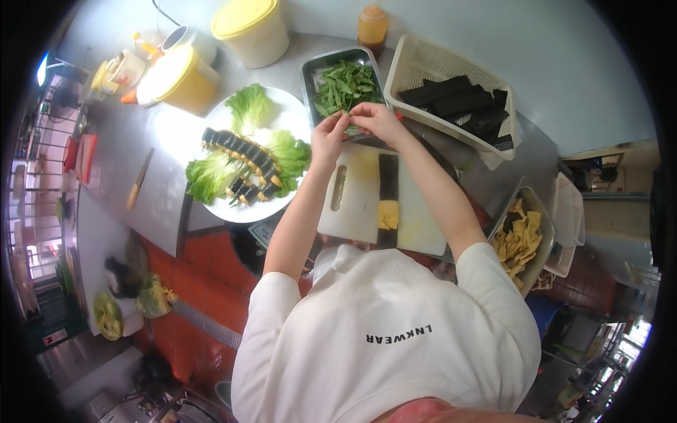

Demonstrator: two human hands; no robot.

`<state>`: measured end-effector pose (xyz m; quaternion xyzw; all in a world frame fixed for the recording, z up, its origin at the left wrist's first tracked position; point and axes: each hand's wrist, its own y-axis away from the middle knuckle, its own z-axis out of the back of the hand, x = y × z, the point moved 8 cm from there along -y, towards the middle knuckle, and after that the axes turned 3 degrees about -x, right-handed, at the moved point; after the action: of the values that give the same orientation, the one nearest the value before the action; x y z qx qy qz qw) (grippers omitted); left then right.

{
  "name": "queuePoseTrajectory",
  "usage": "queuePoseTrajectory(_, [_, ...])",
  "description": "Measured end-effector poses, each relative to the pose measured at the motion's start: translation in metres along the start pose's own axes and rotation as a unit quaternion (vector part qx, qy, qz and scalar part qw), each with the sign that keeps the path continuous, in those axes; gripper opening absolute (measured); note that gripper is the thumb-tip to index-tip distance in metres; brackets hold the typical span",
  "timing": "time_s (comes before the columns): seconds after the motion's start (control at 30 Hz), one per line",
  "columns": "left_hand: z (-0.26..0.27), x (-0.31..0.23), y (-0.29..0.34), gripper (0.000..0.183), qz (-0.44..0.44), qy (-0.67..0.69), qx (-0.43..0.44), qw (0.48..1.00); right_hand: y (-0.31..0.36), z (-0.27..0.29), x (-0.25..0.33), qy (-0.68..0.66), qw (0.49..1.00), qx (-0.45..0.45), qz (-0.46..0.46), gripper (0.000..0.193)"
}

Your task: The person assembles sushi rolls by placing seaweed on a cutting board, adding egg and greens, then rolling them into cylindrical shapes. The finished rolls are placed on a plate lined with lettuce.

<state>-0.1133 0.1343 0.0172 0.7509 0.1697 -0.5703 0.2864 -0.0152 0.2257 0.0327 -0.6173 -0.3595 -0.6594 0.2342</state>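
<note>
Over the near edge of a metal tray (308, 77) of green leaves (345, 86), my left hand (328, 141) and my right hand (383, 124) come together, fingertips pinched close. Whatever small thing they hold is too small to make out. Nearer to me lies a white cutting board (423, 229) with a handle slot. On it stretches a dark seaweed strip (388, 173), lengthwise between my forearms. A flat yellow piece (388, 214) rests across the strip's nearer part.
Left stands a white plate (243, 213) with lettuce (252, 107) and seaweed-wrapped rolls (243, 151); beyond it, a knife (139, 180). Lidded tubs (264, 39) and a sauce bottle (371, 27) line the back. Right are a basket (419, 58) of seaweed sheets (451, 97) and a tray of yellow pieces (517, 243).
</note>
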Motion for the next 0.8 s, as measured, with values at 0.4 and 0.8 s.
queuePoseTrajectory(0.4, [-0.003,-0.029,-0.004,0.026,-0.155,-0.265,0.028,0.951,0.023,0.006,0.054,0.228,0.927,-0.145,0.259,0.017])
queuePoseTrajectory(0.8, [-0.024,-0.077,0.027,0.039,-0.484,-0.415,0.021,0.771,0.067,0.048,0.034,0.151,0.950,-0.206,0.178,0.008])
